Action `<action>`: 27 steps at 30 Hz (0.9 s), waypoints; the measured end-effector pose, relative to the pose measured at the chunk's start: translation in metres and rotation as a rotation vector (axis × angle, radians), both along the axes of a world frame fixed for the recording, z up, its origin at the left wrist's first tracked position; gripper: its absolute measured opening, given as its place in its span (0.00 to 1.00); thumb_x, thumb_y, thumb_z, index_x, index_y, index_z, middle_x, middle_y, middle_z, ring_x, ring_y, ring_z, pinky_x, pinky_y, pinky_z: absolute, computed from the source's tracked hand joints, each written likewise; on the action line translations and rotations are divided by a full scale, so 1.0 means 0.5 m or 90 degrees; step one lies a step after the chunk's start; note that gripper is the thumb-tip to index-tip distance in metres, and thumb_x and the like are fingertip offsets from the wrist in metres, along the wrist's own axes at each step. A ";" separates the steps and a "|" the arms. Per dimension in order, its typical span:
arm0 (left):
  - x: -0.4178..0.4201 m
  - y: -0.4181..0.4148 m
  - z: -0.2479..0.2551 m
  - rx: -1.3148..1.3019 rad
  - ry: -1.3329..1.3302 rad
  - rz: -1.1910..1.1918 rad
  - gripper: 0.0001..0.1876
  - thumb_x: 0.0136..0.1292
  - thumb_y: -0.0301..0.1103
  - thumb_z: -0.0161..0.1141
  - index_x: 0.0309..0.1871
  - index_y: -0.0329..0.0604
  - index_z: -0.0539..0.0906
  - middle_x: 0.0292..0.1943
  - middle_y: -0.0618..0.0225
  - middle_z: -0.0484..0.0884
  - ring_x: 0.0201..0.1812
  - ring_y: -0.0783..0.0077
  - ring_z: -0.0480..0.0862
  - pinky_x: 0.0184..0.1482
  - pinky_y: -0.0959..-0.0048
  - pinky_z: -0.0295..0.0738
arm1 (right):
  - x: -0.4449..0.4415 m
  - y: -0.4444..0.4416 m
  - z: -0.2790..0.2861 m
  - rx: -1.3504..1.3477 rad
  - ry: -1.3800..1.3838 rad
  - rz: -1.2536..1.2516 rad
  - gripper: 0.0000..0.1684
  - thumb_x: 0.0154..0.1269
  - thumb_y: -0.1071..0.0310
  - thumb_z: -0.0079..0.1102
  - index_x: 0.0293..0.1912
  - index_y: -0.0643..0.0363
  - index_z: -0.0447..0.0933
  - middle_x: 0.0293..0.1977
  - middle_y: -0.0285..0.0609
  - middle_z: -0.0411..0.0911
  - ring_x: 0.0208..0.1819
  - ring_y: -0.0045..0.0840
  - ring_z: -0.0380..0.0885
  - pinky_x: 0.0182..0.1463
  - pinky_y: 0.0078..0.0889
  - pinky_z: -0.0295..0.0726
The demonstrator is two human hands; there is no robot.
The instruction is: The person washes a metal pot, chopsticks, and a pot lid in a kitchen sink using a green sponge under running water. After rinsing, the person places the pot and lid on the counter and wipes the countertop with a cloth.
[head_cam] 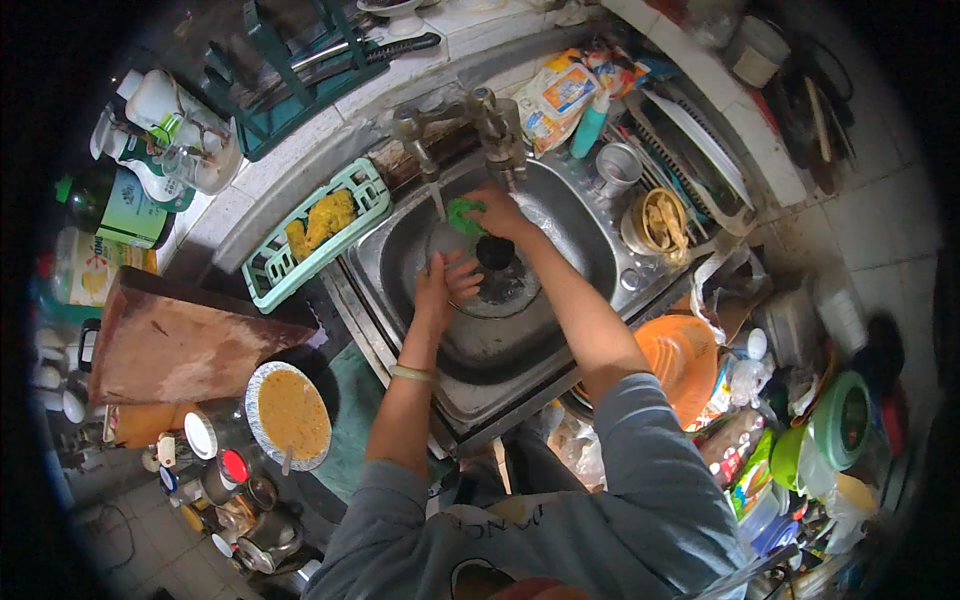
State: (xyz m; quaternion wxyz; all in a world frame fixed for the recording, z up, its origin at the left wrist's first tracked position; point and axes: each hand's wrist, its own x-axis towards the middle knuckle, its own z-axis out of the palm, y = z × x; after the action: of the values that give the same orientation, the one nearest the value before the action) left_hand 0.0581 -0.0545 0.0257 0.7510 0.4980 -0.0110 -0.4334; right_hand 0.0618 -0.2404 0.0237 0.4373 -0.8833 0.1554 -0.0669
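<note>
A clear round lid, apparently glass, with a black knob point(496, 253) lies in the stainless steel sink point(577, 300), and the drain shows through it. My right hand point(499, 214) grips a green scrubbing pad point(465, 216) just above the knob, at the lid's far side. At the lid's left edge is my left hand point(448, 281), its fingers apart and slightly blurred; I see nothing held in it. Water runs from the faucet spout point(426, 161) close to the green pad.
Left of the sink stands a mint plastic basket point(262, 289) with yellow sponges point(326, 217). A wooden board point(180, 345) and a foil-rimmed bowl of orange-brown food point(289, 412) are nearer. Right are a metal cup point(618, 166), a tin point(637, 232) and an orange basin point(682, 367).
</note>
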 end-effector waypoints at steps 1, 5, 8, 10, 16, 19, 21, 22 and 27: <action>0.007 -0.001 0.003 0.000 0.012 -0.011 0.33 0.59 0.58 0.41 0.52 0.33 0.65 0.41 0.53 0.76 0.34 0.62 0.81 0.32 0.72 0.77 | 0.001 0.017 0.010 -0.064 -0.010 0.043 0.20 0.46 0.64 0.61 0.43 0.54 0.74 0.42 0.47 0.69 0.46 0.38 0.68 0.47 0.34 0.67; 0.014 -0.005 0.007 -0.004 0.044 0.032 0.33 0.59 0.58 0.39 0.52 0.34 0.65 0.38 0.56 0.77 0.34 0.62 0.80 0.31 0.71 0.77 | -0.043 0.110 0.074 -0.257 -0.048 0.212 0.17 0.45 0.67 0.59 0.39 0.57 0.72 0.39 0.45 0.69 0.45 0.38 0.67 0.48 0.38 0.66; 0.000 -0.020 0.013 0.005 0.111 0.182 0.33 0.59 0.60 0.37 0.50 0.34 0.67 0.36 0.59 0.76 0.31 0.65 0.80 0.30 0.73 0.77 | -0.101 0.136 0.072 -0.311 -0.125 0.253 0.15 0.45 0.70 0.54 0.38 0.58 0.70 0.37 0.44 0.69 0.44 0.37 0.68 0.47 0.36 0.67; -0.001 -0.016 -0.029 0.051 0.101 0.176 0.32 0.60 0.60 0.36 0.48 0.36 0.70 0.36 0.63 0.77 0.34 0.70 0.79 0.37 0.75 0.73 | -0.139 0.140 0.062 -0.337 -0.172 0.280 0.15 0.45 0.71 0.52 0.37 0.58 0.69 0.36 0.43 0.69 0.45 0.35 0.68 0.48 0.35 0.67; -0.014 -0.011 -0.037 0.003 0.028 0.041 0.29 0.62 0.55 0.37 0.43 0.33 0.72 0.32 0.58 0.79 0.30 0.66 0.79 0.29 0.73 0.75 | -0.266 0.099 0.067 -0.399 -0.195 0.399 0.14 0.44 0.69 0.52 0.36 0.54 0.71 0.37 0.38 0.69 0.44 0.29 0.68 0.51 0.33 0.64; -0.012 -0.015 -0.025 -0.009 0.065 0.090 0.27 0.63 0.53 0.38 0.43 0.31 0.70 0.33 0.53 0.79 0.28 0.62 0.80 0.26 0.72 0.76 | -0.307 0.064 0.061 -0.426 -0.196 0.335 0.17 0.41 0.70 0.55 0.38 0.52 0.72 0.37 0.37 0.69 0.44 0.28 0.67 0.52 0.34 0.62; -0.002 -0.014 -0.025 -0.006 0.061 0.097 0.25 0.63 0.51 0.38 0.43 0.33 0.69 0.34 0.52 0.79 0.27 0.62 0.80 0.26 0.72 0.76 | -0.312 0.041 0.066 -0.395 -0.172 0.250 0.20 0.39 0.70 0.57 0.39 0.51 0.72 0.38 0.37 0.69 0.44 0.28 0.67 0.51 0.36 0.61; 0.005 -0.013 -0.025 -0.007 0.054 0.090 0.24 0.64 0.51 0.38 0.43 0.35 0.70 0.34 0.53 0.79 0.28 0.63 0.80 0.27 0.71 0.76 | -0.301 0.029 0.062 -0.369 -0.208 0.204 0.23 0.37 0.71 0.59 0.40 0.52 0.72 0.37 0.38 0.68 0.44 0.29 0.67 0.50 0.40 0.59; 0.025 0.006 -0.012 -0.013 -0.007 0.034 0.20 0.63 0.47 0.42 0.42 0.35 0.70 0.34 0.52 0.78 0.26 0.64 0.80 0.26 0.72 0.76 | -0.200 -0.037 0.002 -0.235 -0.172 -0.082 0.18 0.43 0.74 0.56 0.40 0.56 0.72 0.37 0.44 0.69 0.43 0.37 0.67 0.46 0.40 0.63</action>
State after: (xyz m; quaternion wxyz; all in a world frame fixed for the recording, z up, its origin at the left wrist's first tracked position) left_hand 0.0707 -0.0513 0.0196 0.7673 0.4925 -0.0064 -0.4107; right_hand -0.0383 -0.2588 0.0248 0.2801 -0.9195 0.1367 -0.2395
